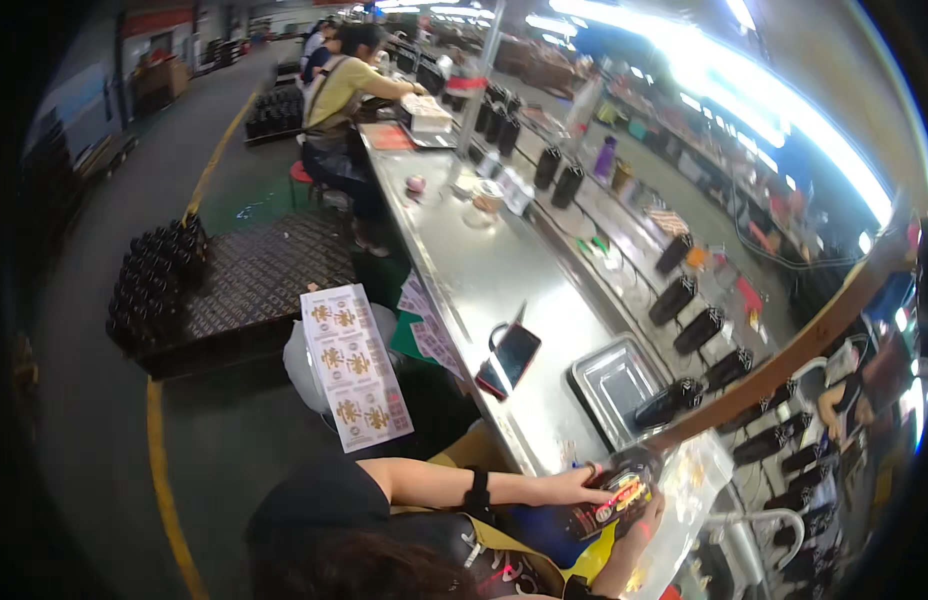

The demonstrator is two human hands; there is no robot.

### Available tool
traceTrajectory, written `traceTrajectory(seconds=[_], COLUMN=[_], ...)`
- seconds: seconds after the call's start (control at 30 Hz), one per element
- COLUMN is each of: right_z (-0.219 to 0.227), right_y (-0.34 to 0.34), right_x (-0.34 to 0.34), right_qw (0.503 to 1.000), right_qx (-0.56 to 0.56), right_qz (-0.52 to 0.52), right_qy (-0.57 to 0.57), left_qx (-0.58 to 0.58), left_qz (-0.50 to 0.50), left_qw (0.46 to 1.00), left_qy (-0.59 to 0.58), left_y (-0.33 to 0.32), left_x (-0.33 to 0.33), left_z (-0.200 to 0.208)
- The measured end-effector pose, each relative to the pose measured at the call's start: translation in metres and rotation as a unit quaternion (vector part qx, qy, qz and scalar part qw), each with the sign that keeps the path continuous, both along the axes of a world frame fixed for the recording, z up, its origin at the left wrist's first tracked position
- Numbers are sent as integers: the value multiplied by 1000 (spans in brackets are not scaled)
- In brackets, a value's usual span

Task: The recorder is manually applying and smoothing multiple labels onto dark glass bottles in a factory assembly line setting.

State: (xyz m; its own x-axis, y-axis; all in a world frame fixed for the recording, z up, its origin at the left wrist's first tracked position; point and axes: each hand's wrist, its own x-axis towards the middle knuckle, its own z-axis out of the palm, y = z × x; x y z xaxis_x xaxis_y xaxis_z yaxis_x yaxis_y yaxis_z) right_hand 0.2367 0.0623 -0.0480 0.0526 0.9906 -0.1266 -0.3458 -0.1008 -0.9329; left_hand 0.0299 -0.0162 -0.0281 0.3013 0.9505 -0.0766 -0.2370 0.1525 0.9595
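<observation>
A dark bottle (632, 487) with a red and yellow decoration lies between my two hands, tilted over the bench's near end. My left hand (576, 487) rests on its near side with the fingers stretched over the surface. Around the opposite side curls my right hand (641, 525), its fingers partly hidden by the bottle. Just beyond them is a rectangular metal tray (586, 372), and a black bottle (670, 402) leans across its right edge. Translucent sheeting (696, 475) with yellow marks lies right of my hands.
On the steel bench (464, 262) are a phone (509, 358) and a tape roll (486, 198). A printed label sheet (350, 370) lies at my left. Black bottles (699, 330) line the conveyor to the right. A seated co-worker (346, 100) works farther up; a pallet (269, 265) holds dark bottles.
</observation>
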Motion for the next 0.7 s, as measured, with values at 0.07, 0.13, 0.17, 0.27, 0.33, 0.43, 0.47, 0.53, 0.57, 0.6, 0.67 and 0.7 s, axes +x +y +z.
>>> traceTrajectory(seconds=[0.07, 0.13, 0.17, 0.27, 0.33, 0.43, 0.47, 0.53, 0.57, 0.6, 0.67, 0.7], right_z=[4, 10, 13, 24, 30, 38, 41, 43, 43, 43, 40, 39], right_y=[-5, -10, -12, -16, -18, -20, -21, -22, -23, -23, -25, -26], right_x=[-3, -4, -3, -5, -6, -8, -9, -9, -9, -9, -9, -9], right_qw=[999, 999, 999, 997, 998, 997, 996, 996, 995, 996, 995, 995], right_qx=[29, 28, 14, 25, 0, 4, 20, -1, 2, 2, -4, 2], right_qz=[16, 28, 35, 61, 54, 57, 60, 62, 61, 56, 60, 58], right_qy=[-10, -24, -29, -32, -17, -47, -64, -66, -73, -76, -81, -86], left_qx=[-25, -17, -44, -18, -14, 13, 7, -11, -27, -33, -21, -18], left_qz=[50, 21, 16, 32, 30, 27, 24, -15, -14, -14, -16, -15], left_qw=[997, 1000, 999, 998, 999, 996, 997, 998, 999, 999, 1000, 999], left_qy=[47, 5, 8, 50, 40, 79, 66, 61, 23, 27, -17, -35], left_y=[-4, -7, -8, -8, -6, -5, -5, -4, -5, -5, -4, -4], left_x=[-2, -6, -6, -4, 1, 2, 1, -2, -4, -5, -6, -7], left_z=[7, 14, 15, 12, 6, -1, -1, 2, 5, 9, 15, 17])
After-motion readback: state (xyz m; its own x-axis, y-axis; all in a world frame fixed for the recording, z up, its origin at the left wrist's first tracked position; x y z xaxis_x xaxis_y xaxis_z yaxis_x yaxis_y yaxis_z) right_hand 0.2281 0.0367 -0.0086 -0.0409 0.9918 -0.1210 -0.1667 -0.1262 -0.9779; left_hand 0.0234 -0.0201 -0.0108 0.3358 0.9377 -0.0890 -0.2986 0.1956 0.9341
